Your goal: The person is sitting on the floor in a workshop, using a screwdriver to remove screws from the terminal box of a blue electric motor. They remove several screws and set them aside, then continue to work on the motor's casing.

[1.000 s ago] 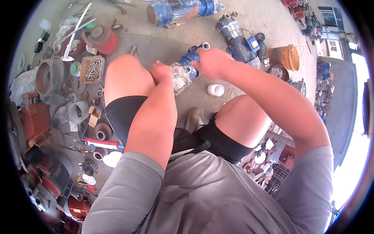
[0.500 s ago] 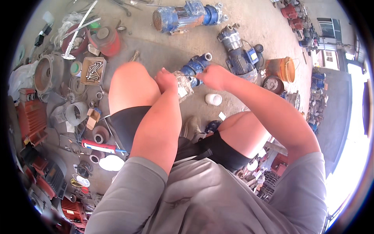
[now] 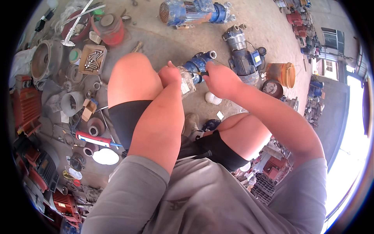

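Note:
Between my knees stands a blue pump with a motor [image 3: 199,61], its near side carrying a worn beige housing [image 3: 187,82]. My right hand [image 3: 222,80] is closed around a screwdriver [image 3: 202,73] with a yellow and black handle; its thin shaft points left across the housing. At the housing's left side, beside my left knee, my left hand [image 3: 170,75] is curled closed with the thumb up. What its fingers hold, if anything, is hidden. A white plastic jar [image 3: 212,98] stands on the floor just below my right hand.
Two more motor pumps [image 3: 194,13] [image 3: 242,58] lie beyond. An orange bucket [image 3: 281,75] is at right. To my left are a box of bolts [image 3: 92,59], a red pot [image 3: 108,29], a caulking gun [image 3: 93,139], a white disc [image 3: 105,156] and red motor housings [image 3: 26,103].
My right hand has shifted slightly right and nearer, and the screwdriver now shows more clearly. My left hand stays by the housing, its thumb more raised. The whole view has shifted a little.

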Motion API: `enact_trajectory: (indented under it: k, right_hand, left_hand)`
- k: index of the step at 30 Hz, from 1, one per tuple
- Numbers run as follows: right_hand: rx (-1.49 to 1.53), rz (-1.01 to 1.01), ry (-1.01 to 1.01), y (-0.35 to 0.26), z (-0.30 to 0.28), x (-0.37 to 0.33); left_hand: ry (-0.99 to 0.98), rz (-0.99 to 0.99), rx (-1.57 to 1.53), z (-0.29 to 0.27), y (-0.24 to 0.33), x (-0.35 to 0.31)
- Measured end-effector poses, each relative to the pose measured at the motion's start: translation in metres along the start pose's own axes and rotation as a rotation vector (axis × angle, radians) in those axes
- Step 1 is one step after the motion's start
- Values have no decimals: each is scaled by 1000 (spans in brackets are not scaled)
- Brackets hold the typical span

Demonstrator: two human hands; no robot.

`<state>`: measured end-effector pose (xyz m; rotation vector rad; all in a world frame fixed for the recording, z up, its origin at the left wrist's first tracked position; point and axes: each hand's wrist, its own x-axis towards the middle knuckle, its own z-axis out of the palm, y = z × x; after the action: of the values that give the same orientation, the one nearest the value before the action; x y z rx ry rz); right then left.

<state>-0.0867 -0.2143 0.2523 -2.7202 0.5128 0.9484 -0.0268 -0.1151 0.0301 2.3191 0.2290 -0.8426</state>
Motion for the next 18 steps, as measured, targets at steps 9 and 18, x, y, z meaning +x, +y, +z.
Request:
enact_trajectory:
  k: [9, 18]
  right_hand:
    - [-201, -42, -95, 0, 13, 14]
    - [-169, 53, -180, -19, 7, 16]
  left_hand:
    - [151, 37, -47, 17, 0, 14]
    - [256, 208, -536, -23, 45, -49]
